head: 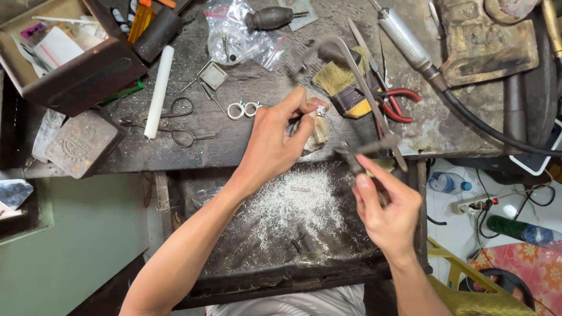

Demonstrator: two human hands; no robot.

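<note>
- Small silver ring [321, 110] sits pinched in our left hand [275, 140], braced on the worn wooden bench peg [319, 134] for steadiness
- Our right hand [389, 210] grips a blurred metal saw frame [366, 99], fingers closed around its handle
- Silver filings [293, 205] collect in the tray below

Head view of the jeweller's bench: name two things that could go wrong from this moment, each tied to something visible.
1. The left hand pinches a small silver ring at the fingertips only; it could slip into the filings in the tray below and be hard to find.
2. The right hand works a saw frame, blurred with motion, close to the left fingertips; a slip might cut them.
</note>
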